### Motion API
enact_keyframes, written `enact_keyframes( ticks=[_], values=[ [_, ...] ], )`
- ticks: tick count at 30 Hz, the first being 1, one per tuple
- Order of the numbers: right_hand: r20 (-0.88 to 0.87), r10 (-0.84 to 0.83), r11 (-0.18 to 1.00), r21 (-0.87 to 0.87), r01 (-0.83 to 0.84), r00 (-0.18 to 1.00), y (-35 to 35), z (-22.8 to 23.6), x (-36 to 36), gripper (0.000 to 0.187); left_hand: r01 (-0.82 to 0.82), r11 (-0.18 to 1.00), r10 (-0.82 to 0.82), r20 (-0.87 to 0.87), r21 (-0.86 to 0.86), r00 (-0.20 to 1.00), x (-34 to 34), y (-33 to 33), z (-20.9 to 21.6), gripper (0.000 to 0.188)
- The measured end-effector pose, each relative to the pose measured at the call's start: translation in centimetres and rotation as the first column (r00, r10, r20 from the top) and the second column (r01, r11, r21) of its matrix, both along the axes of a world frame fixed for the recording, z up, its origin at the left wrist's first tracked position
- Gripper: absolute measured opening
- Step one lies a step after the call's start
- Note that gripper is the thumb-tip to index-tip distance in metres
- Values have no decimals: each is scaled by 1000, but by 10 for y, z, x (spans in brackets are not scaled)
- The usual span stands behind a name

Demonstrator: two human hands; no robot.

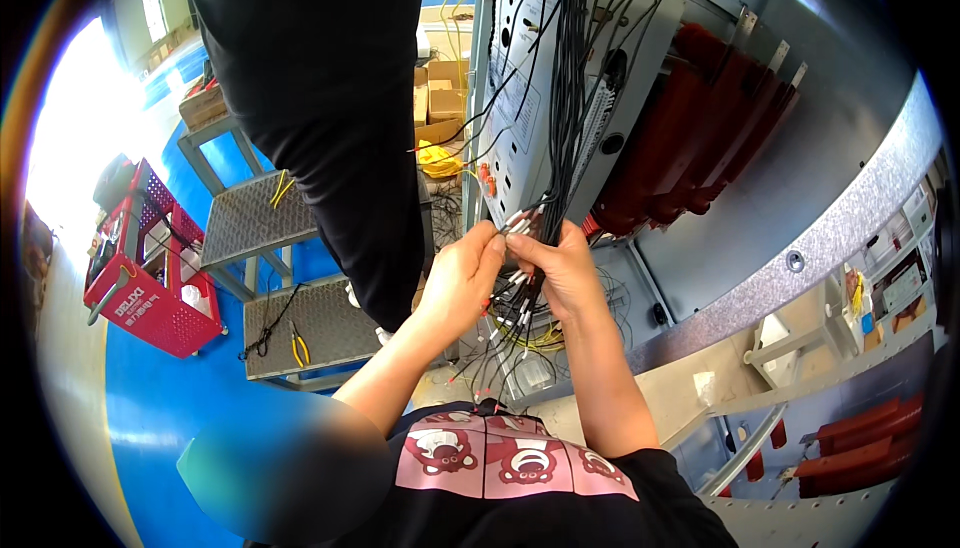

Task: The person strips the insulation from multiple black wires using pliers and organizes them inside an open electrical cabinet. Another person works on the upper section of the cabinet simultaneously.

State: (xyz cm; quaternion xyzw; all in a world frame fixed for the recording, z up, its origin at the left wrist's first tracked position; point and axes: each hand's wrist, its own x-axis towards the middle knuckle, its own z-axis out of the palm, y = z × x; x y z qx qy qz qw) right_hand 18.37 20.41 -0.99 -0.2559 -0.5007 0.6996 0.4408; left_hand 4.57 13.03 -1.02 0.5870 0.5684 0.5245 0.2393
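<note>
Condition of work: appears part-way. The black wire bundle point(569, 88) is gathered into one run, descending from 12 o'clock along the grey control box point(520, 88). Many of its ends carry white sleeves point(517, 220). Outstanding, in this inspector's judgement: the ends below the hands fan out loose toward 6 o'clock, and no connection is visible on them. Several single wires also stray from the run toward 8 o'clock, beside the box. Whether the upper ends are connected cannot be determined.

Position relative to the fingers: the bundle's lower part lies between the two hands, passing close against the right hand point(566, 273), which sits at its 4 o'clock side. The left hand point(462, 280) sits at its 8 o'clock side. Left thumb and forefinger are pressed together, apparently pinching a sleeved wire end; which one cannot be told. Right thumb and forefinger close on wires at the same spot, their tips just beside the left ones. The right hand's other fingers are partly hidden.
</note>
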Motion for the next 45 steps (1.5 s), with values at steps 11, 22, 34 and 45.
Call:
enact_keyframes(
  ticks=[11,22,34,45],
  values=[
    [-127,-75,997,26,78,989,16,17,16,32,138,989,-149,277,58,949,3,-16,-16,23],
    [-45,-51,997,57,54,998,-1,22,8,35,46,999,-45,72,-9,996,15,-12,2,30],
    [36,40,993,107,-44,999,1,25,14,45,61,998,-58,181,-10,982,6,-22,-6,26],
    [-25,-47,987,156,50,999,11,26,25,32,100,995,-100,131,10,986,8,-28,-3,24]
  ],
)
